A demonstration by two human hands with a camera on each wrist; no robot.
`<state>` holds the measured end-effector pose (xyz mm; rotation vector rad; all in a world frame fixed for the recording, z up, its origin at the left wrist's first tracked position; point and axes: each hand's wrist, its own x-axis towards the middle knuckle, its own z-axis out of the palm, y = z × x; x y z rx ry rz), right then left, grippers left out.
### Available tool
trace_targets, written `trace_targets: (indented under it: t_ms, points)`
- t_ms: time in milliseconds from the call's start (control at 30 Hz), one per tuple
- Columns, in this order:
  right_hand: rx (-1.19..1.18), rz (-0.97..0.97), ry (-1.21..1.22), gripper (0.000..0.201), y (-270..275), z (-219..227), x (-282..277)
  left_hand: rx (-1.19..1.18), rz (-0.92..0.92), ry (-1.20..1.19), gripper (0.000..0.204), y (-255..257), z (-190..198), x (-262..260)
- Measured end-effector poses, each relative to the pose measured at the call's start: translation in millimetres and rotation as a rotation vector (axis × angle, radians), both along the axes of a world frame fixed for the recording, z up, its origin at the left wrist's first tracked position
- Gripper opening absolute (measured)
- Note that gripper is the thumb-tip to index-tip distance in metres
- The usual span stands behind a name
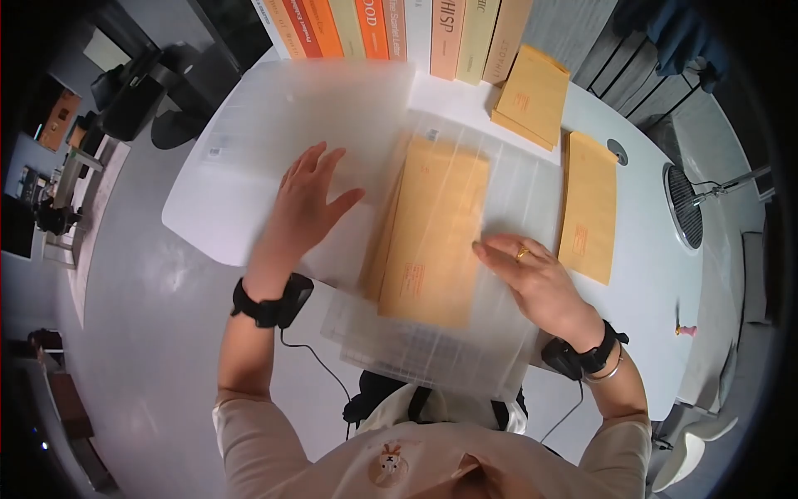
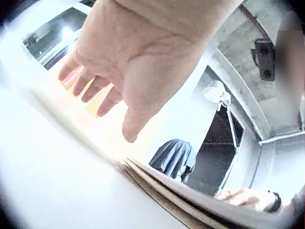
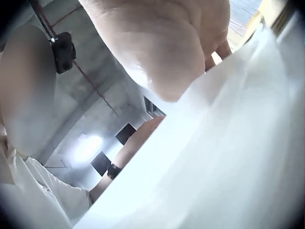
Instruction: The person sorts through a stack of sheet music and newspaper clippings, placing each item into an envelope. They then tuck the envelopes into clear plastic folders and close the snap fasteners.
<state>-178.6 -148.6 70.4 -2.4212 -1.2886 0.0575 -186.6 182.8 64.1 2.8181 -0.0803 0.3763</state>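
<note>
A stack of tan kraft envelopes (image 1: pixel 436 224) with red print lies under translucent plastic, which looks like a clear plastic bag (image 1: pixel 519 183) reaching past the table's front edge. My right hand (image 1: pixel 536 283), with a ring on one finger, is at the stack's right side, thumb and fingers bent together on the plastic. In the right wrist view the whitish plastic (image 3: pixel 224 143) rises in front of that hand and hides most of its fingers. My left hand (image 1: pixel 312 200) hovers left of the stack, fingers spread and holding nothing. The left wrist view shows its palm (image 2: pixel 143 62) above the stacked edges (image 2: pixel 167 195).
Another translucent plastic bag (image 1: pixel 307 116) lies at the back left of the white table (image 1: pixel 199 191). Several upright books (image 1: pixel 399 33) line the back. More kraft envelopes (image 1: pixel 532 96) lie at the back right, with another envelope (image 1: pixel 590 208) at the right. A round black mesh object (image 1: pixel 682 205) sits beyond.
</note>
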Motion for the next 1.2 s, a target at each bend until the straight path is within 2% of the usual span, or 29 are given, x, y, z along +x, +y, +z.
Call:
trace_targets:
  t_ms: [100,233,333,367,467,567,667,767,867,1000,1067,1133,1167,1200]
  points:
    - [0.118,0.004,0.133,0.049,-2.9,-4.1,3.1,0.003,-0.041,0.158,0.065,12.6,-7.4,11.4]
    - [0.179,-0.022,0.141,0.043,-1.1,-4.2,0.2,-0.085,-0.218,0.403,0.070,31.6,25.2,7.5]
    - [0.210,-0.014,0.140,0.043,-2.8,-7.1,1.4,0.192,-0.023,0.289,0.073,55.8,28.2,3.9]
    - [0.214,-0.010,0.144,0.043,-3.5,-7.8,1.8,0.407,0.025,0.185,0.070,56.0,23.8,3.3]
    - [0.230,-0.005,0.143,0.042,-4.2,-9.9,2.0,0.321,-0.043,0.135,0.060,80.7,-3.2,17.0]
    - [0.243,-0.006,0.125,0.042,-5.1,-11.7,2.1,0.411,-0.109,-0.067,0.046,92.2,-6.3,10.9]
    - [0.246,0.001,0.108,0.040,-6.1,-13.9,2.2,0.254,-0.049,0.017,0.036,85.6,15.0,-5.4]
    - [0.260,0.009,0.114,0.040,-5.5,-12.8,2.4,0.207,-0.020,0.078,0.026,82.2,33.4,-21.4]
    - [0.284,0.004,0.157,0.039,-5.4,-11.7,1.6,0.079,0.049,-0.004,0.024,72.9,49.5,-33.3]
    - [0.374,-0.147,0.212,0.034,-19.1,0.9,2.9,-0.039,-0.109,-0.232,0.023,40.7,67.0,-52.5]
    - [0.508,-0.360,0.180,0.031,-35.6,17.8,13.0,-0.056,-0.243,-0.258,0.023,18.8,64.9,-67.2]
    - [0.668,-0.518,0.125,0.031,-53.8,31.5,24.5,-0.029,-0.376,-0.179,0.023,2.4,54.8,-81.1]
    - [0.619,-0.487,0.085,0.034,-57.7,43.3,23.5,-0.149,-0.343,-0.051,0.023,-10.7,50.1,-89.4]
    - [0.571,-0.455,0.047,0.037,-58.2,57.5,20.5,-0.140,-0.413,-0.059,0.024,-15.2,45.1,-88.6]
